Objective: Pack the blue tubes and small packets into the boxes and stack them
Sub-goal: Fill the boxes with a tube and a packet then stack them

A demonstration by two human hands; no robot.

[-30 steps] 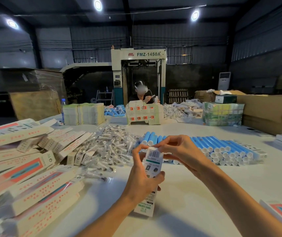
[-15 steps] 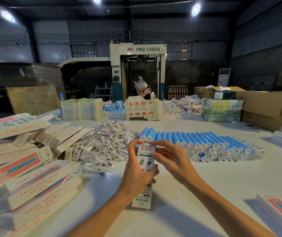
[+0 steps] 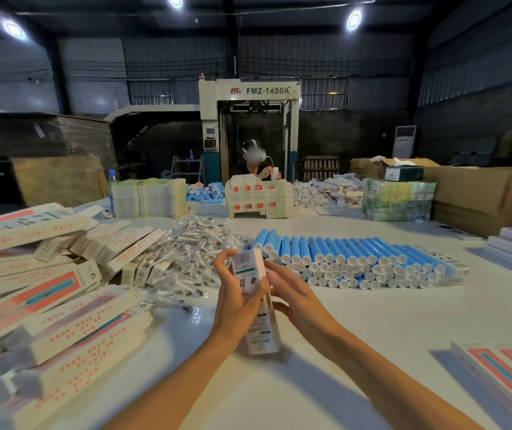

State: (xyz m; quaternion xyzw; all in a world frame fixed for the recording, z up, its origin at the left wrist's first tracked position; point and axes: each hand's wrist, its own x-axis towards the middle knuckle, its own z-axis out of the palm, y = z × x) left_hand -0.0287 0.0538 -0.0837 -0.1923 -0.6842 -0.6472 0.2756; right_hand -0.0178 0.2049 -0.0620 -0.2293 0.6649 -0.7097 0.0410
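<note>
Box point(image 3: 250, 274), one white carton, stands upright just above the table point(image 3: 372, 330). My left hand point(image 3: 233, 302) wraps its body to steady it, and my right hand point(image 3: 293, 294) pinches its upper edge, probably to tuck the flap. Beyond lie blue tubes point(image 3: 357, 259), dozens stacked in layers, and small packets point(image 3: 192, 249), heaped past counting.

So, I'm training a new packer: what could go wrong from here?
The box stands upright on its narrow end, gripped by the left hand and right hand; a loose grip could tip it. The blue tubes lie stacked loose just behind the hands, so a knock might roll them. The heaped boxes on the left lie untidily and may slide.
</note>
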